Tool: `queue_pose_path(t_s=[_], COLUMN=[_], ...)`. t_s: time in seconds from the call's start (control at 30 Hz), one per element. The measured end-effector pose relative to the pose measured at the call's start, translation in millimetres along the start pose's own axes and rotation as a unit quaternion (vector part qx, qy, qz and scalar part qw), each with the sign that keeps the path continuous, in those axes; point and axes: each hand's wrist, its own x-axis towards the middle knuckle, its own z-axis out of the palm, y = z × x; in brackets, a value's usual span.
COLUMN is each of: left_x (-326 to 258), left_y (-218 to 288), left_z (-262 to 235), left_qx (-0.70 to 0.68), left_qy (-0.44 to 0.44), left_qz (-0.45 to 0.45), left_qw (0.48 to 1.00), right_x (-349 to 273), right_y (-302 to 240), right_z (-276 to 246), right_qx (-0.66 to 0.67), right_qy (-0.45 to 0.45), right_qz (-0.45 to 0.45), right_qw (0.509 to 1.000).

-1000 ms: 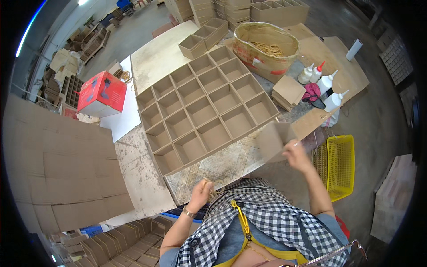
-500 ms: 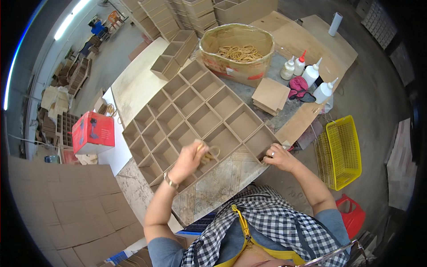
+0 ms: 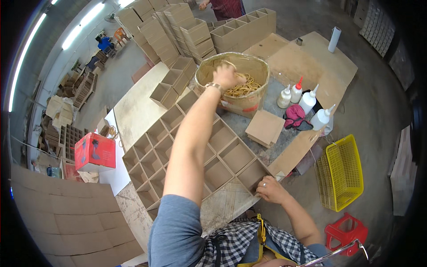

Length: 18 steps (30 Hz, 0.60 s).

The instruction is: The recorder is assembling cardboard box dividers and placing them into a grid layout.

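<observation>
My left hand (image 3: 227, 76), a bracelet on its wrist, reaches into a tall cardboard bin (image 3: 243, 105) of tan rubber bands (image 3: 249, 85). Its fingers are curled, with a loop of band showing at them; the fingertips are partly hidden. Below that arm lies a large cardboard divider grid (image 3: 236, 156) with square cells, and the forearm covers its middle. At the grid's near right corner, my right hand (image 3: 271, 190), wearing a ring, has its fingers closed over the edge of the corner cell (image 3: 254, 175).
Right of the bin lie a stack of cardboard squares (image 3: 265, 127), several glue bottles (image 3: 308, 101) and a pink cloth (image 3: 294, 116). More divider boxes (image 3: 195, 38) are piled behind. A yellow basket (image 3: 342, 173) and red stool (image 3: 347, 233) stand right. Another person (image 3: 227, 9) is at the top.
My left hand has gone from the near part of the grid up into the bin. The right hand stays at the grid's corner. The view has shifted, and another person now shows at the top.
</observation>
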Motion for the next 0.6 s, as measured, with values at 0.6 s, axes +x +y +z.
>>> queue_pose_path(t_s=[0.6], left_x=[-580.4], left_y=[31.8], left_z=[-102.2], left_qx=[-0.052], left_qy=[0.284], left_qz=[-0.33], left_qw=[0.899], right_x=[55.0], right_y=[-78.9], right_z=[6.2], right_qx=[-0.061], right_qy=[-0.105], right_qz=[-0.086], right_qw=[0.989])
